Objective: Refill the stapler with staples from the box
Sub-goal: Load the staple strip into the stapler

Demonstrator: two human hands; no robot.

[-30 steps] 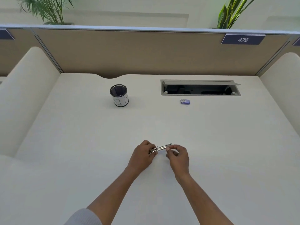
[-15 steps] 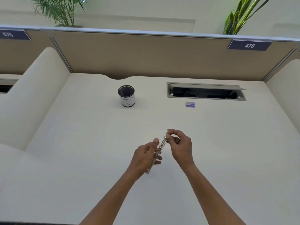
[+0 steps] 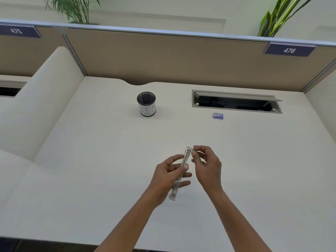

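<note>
Stapler (image 3: 182,171) refilling is at the stage where the metal tool is held up in the air above the bench (image 3: 91,179), near the person's body and roughly in the middle of the work surface. It is a slim silver stapler, pointing away from the person with its far end tilted slightly to the right and its near end hanging below the palm. The left hand (image 3: 168,179) is closed around its middle, thumb pressed on top and the fingers curled underneath. The right hand (image 3: 207,167) is just beside the far end, thumb and forefinger pinched together at the stapler's tip; whether they grip a part of the stapler or merely touch it is too small to tell. The other fingers of that hand are loosely spread.

Well apart from the hands, toward the back of the bench, lies the small blue staple box (image 3: 218,115), flat on the surface and just in front of an open cable hatch (image 3: 236,101) set into the benchtop. To the left of the box stands a black mesh pen cup (image 3: 146,104) with a white label bearing handwritten letters. A tan partition (image 3: 163,57) runs behind the bench, carrying number plates reading 475 (image 3: 17,31) and 476 (image 3: 289,50). Green plants (image 3: 280,17) rise behind the partition.
</note>
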